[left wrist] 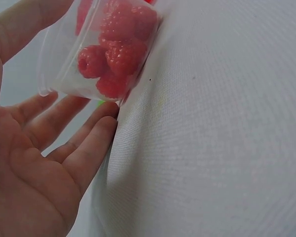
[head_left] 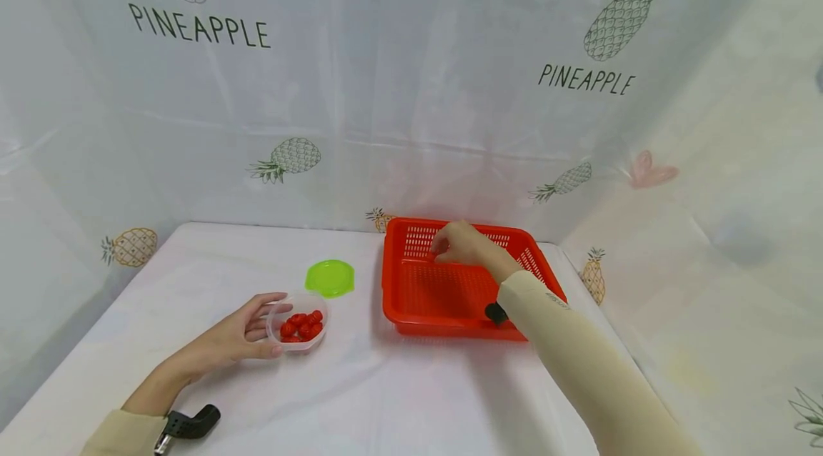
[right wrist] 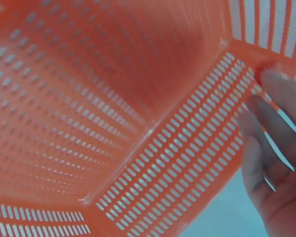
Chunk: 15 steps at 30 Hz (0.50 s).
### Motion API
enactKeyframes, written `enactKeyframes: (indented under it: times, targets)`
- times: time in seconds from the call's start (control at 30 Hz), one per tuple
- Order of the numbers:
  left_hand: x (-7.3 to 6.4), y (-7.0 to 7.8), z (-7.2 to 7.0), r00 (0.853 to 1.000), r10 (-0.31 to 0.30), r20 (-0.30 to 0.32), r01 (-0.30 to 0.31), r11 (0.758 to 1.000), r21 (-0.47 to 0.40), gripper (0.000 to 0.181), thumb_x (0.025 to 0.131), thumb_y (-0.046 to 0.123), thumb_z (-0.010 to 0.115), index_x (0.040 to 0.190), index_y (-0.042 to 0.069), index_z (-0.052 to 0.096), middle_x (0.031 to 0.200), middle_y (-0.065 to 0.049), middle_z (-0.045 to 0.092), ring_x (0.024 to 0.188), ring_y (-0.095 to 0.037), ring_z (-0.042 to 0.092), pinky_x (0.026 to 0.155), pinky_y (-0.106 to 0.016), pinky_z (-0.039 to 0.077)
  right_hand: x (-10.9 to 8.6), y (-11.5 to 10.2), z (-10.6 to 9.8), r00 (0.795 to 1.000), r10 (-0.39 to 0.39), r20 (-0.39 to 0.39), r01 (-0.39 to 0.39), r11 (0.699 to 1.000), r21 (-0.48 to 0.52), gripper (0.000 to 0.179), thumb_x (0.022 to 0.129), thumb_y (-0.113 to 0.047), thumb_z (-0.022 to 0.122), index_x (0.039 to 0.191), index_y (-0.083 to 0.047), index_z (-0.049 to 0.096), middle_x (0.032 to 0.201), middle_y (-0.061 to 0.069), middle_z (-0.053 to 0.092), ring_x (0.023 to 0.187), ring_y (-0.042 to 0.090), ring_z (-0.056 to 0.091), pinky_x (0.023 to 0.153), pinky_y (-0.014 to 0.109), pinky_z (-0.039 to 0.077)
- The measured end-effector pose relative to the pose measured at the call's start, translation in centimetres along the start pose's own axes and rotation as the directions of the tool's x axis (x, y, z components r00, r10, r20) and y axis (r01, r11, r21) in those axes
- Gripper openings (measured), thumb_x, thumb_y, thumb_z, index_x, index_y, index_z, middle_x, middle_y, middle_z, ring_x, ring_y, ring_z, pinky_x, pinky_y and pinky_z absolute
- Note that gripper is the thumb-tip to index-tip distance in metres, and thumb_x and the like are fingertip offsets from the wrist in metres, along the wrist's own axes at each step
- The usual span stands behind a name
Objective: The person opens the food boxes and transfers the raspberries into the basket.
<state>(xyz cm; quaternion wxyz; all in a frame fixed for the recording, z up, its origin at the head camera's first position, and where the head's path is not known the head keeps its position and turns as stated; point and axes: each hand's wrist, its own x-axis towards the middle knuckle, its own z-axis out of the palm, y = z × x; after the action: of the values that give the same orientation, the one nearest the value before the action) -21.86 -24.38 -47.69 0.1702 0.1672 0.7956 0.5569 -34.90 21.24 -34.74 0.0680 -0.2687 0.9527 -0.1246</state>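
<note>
My left hand (head_left: 247,334) holds a small clear plastic tub (head_left: 278,342) from its left side, thumb at the near edge and fingers round the far side. Several red raspberries (head_left: 302,327) lie in the tub; the left wrist view shows the raspberries (left wrist: 123,54) through its wall. Over the inside of a red plastic basket (head_left: 444,327), near its back left part, is my right hand (head_left: 466,245). At its fingertips the right wrist view shows a small blurred raspberry (right wrist: 266,69), partly covered by the fingers.
A bright green lid (head_left: 331,278) lies on the white tablecloth (head_left: 360,399) behind the tub, left of the basket. White sheeting with pineapple prints (head_left: 398,84) closes off the back and sides. The basket has slotted walls and a raised rim.
</note>
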Motion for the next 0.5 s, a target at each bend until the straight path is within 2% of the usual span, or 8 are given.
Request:
enactKeyframes:
  times: [0.17,0.37,0.5]
  targets:
    - [0.1,0.0,0.1,1.0,-0.007,0.002,0.007,1.0,-0.008,0.091,0.093,0.021,0.083,0.165,0.018,0.027,0.168,-0.022,0.035,0.152,-0.051,0.037,0.108,-0.031,0.054,0.7,0.7,0.6,0.997,0.075,0.032,-0.076,0.997,0.018,0.015,0.096,-0.018,0.081,0.111,-0.015,0.08,0.105,-0.001,0.074,0.099,0.02,0.064,0.092,0.037,0.06]
    - [0.1,0.2,0.2,1.0,0.0,0.003,0.0,1.0,-0.008,0.093,0.093,0.021,0.084,0.165,0.016,0.026,0.168,-0.023,0.035,0.151,-0.052,0.037,0.108,-0.029,0.054,0.8,1.2,0.0,0.999,0.044,0.018,-0.044,0.999,0.019,0.017,0.096,-0.018,0.082,0.112,-0.013,0.081,0.106,0.0,0.077,0.098,0.019,0.069,0.092,0.037,0.061]
    - [0.0,0.3,0.1,1.0,0.002,-0.005,-0.002,1.0,0.014,0.094,0.093,0.022,0.084,0.166,0.014,0.025,0.167,-0.023,0.035,0.151,-0.054,0.035,0.108,-0.026,0.052,1.2,1.5,-0.3,0.999,0.05,0.015,-0.05,0.998,0.036,0.014,0.097,-0.018,0.08,0.111,-0.013,0.08,0.106,0.001,0.077,0.099,0.02,0.068,0.093,0.038,0.061]
